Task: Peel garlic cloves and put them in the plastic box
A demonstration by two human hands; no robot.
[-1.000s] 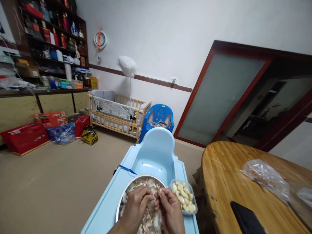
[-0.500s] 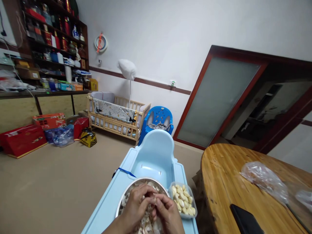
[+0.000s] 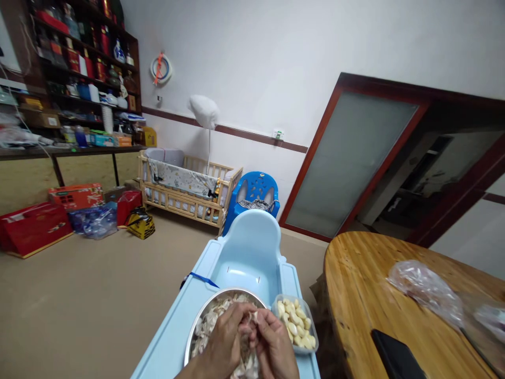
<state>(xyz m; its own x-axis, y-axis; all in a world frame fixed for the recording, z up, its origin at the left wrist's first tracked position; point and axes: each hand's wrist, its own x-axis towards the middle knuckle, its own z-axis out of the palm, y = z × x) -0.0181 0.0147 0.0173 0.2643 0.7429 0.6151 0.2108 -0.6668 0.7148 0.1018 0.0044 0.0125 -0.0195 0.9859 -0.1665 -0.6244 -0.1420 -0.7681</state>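
Note:
Over a steel bowl (image 3: 188,345) my left hand (image 3: 225,339) and my right hand (image 3: 275,342) meet, fingertips pinched together around a small garlic clove (image 3: 254,317). Much of the clove is hidden by the fingers. Loose papery garlic skins (image 3: 205,322) fill the bowl beneath the hands. Close to my right hand, a clear plastic container (image 3: 314,330) holds many pale peeled garlic cloves (image 3: 294,322). Bowl and container both rest on the light blue tray of a child's high chair (image 3: 165,326).
A wooden table (image 3: 349,295) on the right bears a black phone (image 3: 396,353) and a crumpled plastic bag (image 3: 426,289). Behind the high chair are a blue child's chair (image 3: 258,184) and a wooden crib (image 3: 181,202). Red bags (image 3: 35,226) lie on the floor at left.
Both hands stay together, with the left one turned and shifted slightly right, baring more skins on the bowl's left side. The whole view has shifted a little.

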